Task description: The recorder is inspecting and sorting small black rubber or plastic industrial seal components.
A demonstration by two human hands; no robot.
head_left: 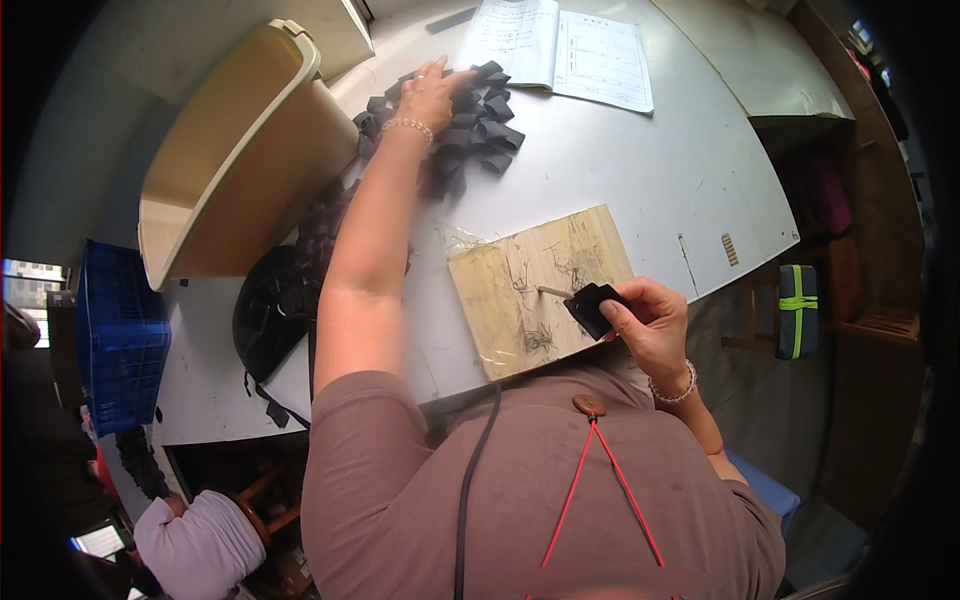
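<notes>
A black piece (590, 312) sits over the right part of a wooden board (482, 298), pinched between the thumb and fingers of the right hand (647, 325). The grip is at its near edge, which probably leaves the far edge free to face the pale peg (555, 292) at the board's middle. Clear film (492, 362) lies along the board's edge, perhaps to fix it to the tabletop (660, 180).

The left hand (428, 98) reaches far forward with fingers spread over a pile of dark pieces (478, 140); the pile seems set there to be within reach. Behind it, a beige bin (225, 170) leans on its side, its mouth perhaps turned for easy spilling. An open notebook (600, 60) lies beyond, apart from the board.

Whether the peg touches the black piece is hard to tell, as the two overlap in view. The right hand's lower fingers are hidden, and I cannot tell whether the left hand grips anything. The left arm covers part of the dark heap running toward a black bag (268, 310), whose contents are unclear.
</notes>
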